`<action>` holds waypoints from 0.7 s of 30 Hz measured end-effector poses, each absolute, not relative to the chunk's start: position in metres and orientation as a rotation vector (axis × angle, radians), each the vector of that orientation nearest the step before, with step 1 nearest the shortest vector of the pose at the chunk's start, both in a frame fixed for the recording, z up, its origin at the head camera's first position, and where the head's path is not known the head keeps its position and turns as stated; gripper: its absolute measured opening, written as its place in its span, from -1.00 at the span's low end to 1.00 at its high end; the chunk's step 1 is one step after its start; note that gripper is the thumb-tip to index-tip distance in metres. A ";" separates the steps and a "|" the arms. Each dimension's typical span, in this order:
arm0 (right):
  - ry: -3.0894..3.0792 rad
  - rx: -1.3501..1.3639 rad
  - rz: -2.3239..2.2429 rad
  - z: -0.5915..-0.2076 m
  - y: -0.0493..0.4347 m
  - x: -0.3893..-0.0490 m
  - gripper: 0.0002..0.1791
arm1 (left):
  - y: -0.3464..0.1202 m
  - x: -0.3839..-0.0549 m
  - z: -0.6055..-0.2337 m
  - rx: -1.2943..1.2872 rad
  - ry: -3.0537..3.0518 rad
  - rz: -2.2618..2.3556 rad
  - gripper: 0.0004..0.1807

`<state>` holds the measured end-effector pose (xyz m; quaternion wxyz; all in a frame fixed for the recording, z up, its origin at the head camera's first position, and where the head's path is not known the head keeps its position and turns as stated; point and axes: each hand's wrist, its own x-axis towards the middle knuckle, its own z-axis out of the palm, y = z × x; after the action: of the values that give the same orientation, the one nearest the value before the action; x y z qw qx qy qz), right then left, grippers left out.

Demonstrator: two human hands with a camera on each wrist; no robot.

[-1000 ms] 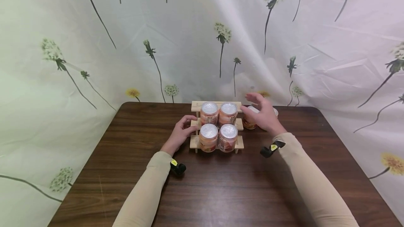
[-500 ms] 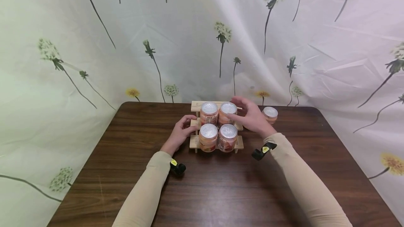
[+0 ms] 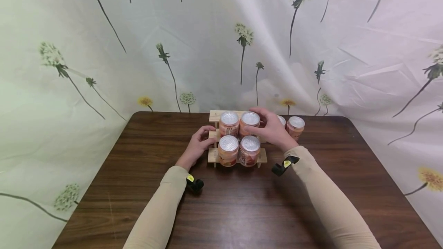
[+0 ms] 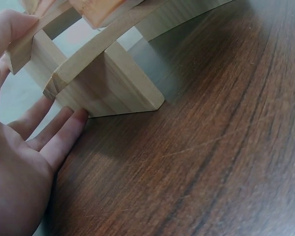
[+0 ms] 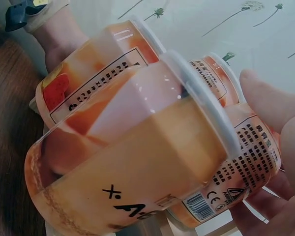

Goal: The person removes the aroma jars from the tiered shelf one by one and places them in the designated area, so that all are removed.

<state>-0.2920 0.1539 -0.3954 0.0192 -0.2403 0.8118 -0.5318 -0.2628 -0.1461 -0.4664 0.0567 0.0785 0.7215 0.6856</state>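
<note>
A stepped wooden rack [image 3: 216, 116] bears jars with silver lids and orange labels. My left hand [image 3: 197, 145] holds its left end; in the left wrist view the thumb lies by a shelf plank and the fingertips rest against the side panel [image 4: 123, 88]. On the middle step, my right hand [image 3: 275, 130] grips the right jar [image 3: 250, 119], thumb in front and fingers behind. That jar's barcode side [image 5: 246, 162] shows in the right wrist view. Beside it stands another jar [image 3: 229, 123]. Two more jars, left [image 3: 228, 152] and right [image 3: 249, 152], stand on the bottom step.
Two similar jars stand on the table right of the rack: one [image 3: 295, 126] in plain sight, the other [image 3: 282, 120] partly behind my right hand. The dark wooden table [image 3: 228, 210] ends at a dandelion-print curtain [image 3: 207, 49] behind the rack.
My right hand has moved left from over the loose jars to the right jar on the middle step, and its fingers have closed round it. The left hand has stayed on the rack.
</note>
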 end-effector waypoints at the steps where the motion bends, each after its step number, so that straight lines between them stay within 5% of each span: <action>1: 2.520 -0.748 -1.652 -0.396 0.154 -0.292 -0.27 | -0.146 -0.263 -0.467 0.240 2.189 2.079 -0.55; 21: 2.483 -0.686 -1.729 -0.400 0.150 -0.293 -0.36 | -0.146 -0.263 -0.467 0.235 2.187 2.081 -0.55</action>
<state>-0.2935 0.1496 -0.4005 0.0194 -0.2210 0.8002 -0.5572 -0.2633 -0.1459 -0.4666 0.0569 0.0775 0.7212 0.6861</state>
